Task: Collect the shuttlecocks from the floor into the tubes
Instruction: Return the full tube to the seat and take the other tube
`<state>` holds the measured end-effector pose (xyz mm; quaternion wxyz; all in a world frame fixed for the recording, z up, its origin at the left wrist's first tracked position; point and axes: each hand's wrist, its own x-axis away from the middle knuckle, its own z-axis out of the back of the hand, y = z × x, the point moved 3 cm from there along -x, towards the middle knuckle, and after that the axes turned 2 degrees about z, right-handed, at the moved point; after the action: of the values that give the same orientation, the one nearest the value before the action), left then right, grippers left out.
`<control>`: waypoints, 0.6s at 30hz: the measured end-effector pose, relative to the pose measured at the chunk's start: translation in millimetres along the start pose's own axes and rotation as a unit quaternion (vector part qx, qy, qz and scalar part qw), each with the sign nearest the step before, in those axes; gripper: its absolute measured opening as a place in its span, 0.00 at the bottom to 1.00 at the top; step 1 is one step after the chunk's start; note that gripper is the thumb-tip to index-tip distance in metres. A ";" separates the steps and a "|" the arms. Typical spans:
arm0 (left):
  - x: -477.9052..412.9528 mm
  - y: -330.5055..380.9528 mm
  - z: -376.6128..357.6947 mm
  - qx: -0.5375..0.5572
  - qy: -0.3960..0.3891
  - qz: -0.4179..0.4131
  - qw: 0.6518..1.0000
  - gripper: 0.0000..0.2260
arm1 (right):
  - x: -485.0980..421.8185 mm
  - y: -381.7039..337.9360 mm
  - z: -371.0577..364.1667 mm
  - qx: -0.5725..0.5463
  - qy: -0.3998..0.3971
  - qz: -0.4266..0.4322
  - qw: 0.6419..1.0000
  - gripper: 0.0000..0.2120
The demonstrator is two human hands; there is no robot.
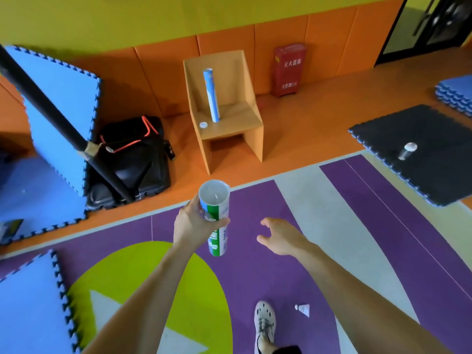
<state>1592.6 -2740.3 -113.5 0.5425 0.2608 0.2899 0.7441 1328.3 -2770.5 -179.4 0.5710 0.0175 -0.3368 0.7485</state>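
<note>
My left hand grips a green-and-white shuttlecock tube, held upright with its open mouth toward me. My right hand hovers to the right of it, fingers spread and holding nothing. One white shuttlecock lies on the purple floor near my right shoe. A blue tube stands on the seat of an orange cardboard chair, with a white cap beside it. Another tube with a white cap stands on a black mat at the right.
A black sports bag sits left of the chair, with a black pole leaning across it. Blue foam mats stand and lie at the left. A red box rests against the orange padded wall.
</note>
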 end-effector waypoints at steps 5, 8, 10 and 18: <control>-127.6 27.4 -1.3 0.026 0.003 0.009 1.000 0.33 | -115.2 -10.9 76.7 0.008 -0.005 0.007 1.000 0.31; -195.6 35.5 -1.1 0.033 0.008 0.013 0.999 0.33 | -183.6 -23.4 113.3 0.016 -0.007 0.014 1.000 0.31; -249.4 33.5 -6.6 0.035 0.001 0.009 0.999 0.33 | -233.4 -31.8 135.0 0.023 -0.007 0.022 0.999 0.32; -476.7 53.6 -14.9 0.034 -0.050 -0.003 0.998 0.32 | -428.4 -59.1 220.3 -0.002 0.015 0.043 0.999 0.37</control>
<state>1678.2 -3212.5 -120.6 0.5492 0.3149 0.2886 0.7183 1449.3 -3240.0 -156.7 0.5432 -0.0091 -0.3298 0.7720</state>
